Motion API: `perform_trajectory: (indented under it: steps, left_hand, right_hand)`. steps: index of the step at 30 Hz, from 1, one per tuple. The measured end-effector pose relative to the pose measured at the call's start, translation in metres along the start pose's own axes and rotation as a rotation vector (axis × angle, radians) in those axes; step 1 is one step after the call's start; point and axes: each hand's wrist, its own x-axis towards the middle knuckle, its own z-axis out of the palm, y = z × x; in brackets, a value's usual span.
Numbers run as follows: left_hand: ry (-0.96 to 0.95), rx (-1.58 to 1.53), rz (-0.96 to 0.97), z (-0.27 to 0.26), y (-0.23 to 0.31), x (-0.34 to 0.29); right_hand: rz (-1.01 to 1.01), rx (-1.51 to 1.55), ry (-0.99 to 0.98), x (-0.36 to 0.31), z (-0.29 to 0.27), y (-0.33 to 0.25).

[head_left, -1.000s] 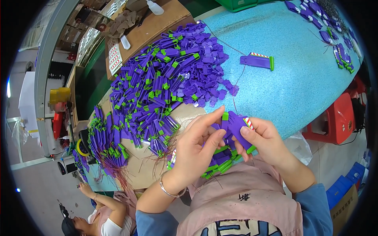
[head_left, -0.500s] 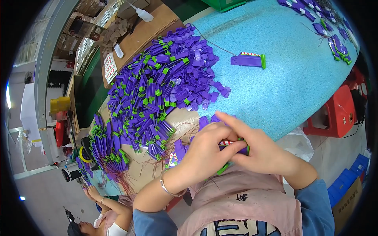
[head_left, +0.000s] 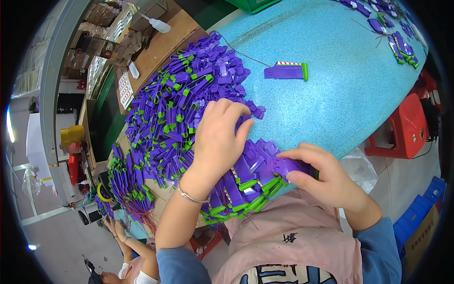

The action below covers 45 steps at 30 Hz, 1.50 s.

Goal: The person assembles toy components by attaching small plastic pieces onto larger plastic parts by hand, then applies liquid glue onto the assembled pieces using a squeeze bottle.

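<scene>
My left hand point(head_left: 219, 138) is over the near right edge of the large heap of purple and green plastic pieces point(head_left: 163, 113). Its fingers are curved, with the thumb apart from them, and no piece shows in the gap. Low at the table's front edge, my right hand point(head_left: 326, 177) pinches a purple plastic piece point(head_left: 286, 168) between thumb and fingers. Between my hands lies a cluster of purple pieces with green ends point(head_left: 250, 184), some bearing red-and-white striped strips. A single purple piece with a green end and a striped edge point(head_left: 286, 71) rests apart on the blue tabletop.
Small flat purple pieces point(head_left: 227, 71) fill the heap's far right side. A sheet of striped stickers point(head_left: 125, 90) and a white squeeze bottle point(head_left: 160, 25) are at the back left. A red stool point(head_left: 402, 130) stands at the right. Another person's hands point(head_left: 115, 229) work at the lower left.
My hands have come apart. The left one has moved up and left to the heap; the right has shifted slightly right, uncovering the cluster of purple and green pieces.
</scene>
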Motion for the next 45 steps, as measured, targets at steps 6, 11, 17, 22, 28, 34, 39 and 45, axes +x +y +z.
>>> perform_trajectory:
  steps: [6, 11, 17, 22, 28, 34, 39, 45]
  left_hand:
    - [-0.079, 0.214, 0.054, 0.008, -0.007, -0.002]
    - [-0.043, -0.195, -0.127, -0.003, 0.011, -0.013]
    - [-0.146, -0.754, -0.237, -0.026, 0.053, -0.043]
    - [-0.131, -0.553, -0.165, -0.026, 0.056, -0.044]
    - [0.007, -0.776, -0.402, -0.011, 0.067, -0.049]
    - [-0.130, -0.775, -0.422, -0.015, 0.062, -0.053]
    - [-0.069, -0.733, -0.436, -0.010, 0.061, -0.064]
    - [0.027, -0.821, -0.554, -0.022, 0.055, -0.073]
  right_hand:
    - [0.011, -0.012, -0.082, -0.002, -0.002, 0.004]
    - [0.221, 0.380, 0.003, -0.001, 0.012, 0.001]
    - [0.125, 0.086, 0.038, 0.001, 0.016, -0.006]
    - [0.006, -0.087, 0.047, 0.001, 0.022, -0.007]
    - [-0.139, -0.183, 0.079, 0.002, 0.025, -0.005]
    - [-0.207, -0.283, 0.078, 0.005, 0.022, 0.004]
    - [-0.264, -0.386, 0.064, 0.005, 0.027, 0.009]
    - [-0.471, -0.465, 0.193, 0.020, 0.039, -0.002]
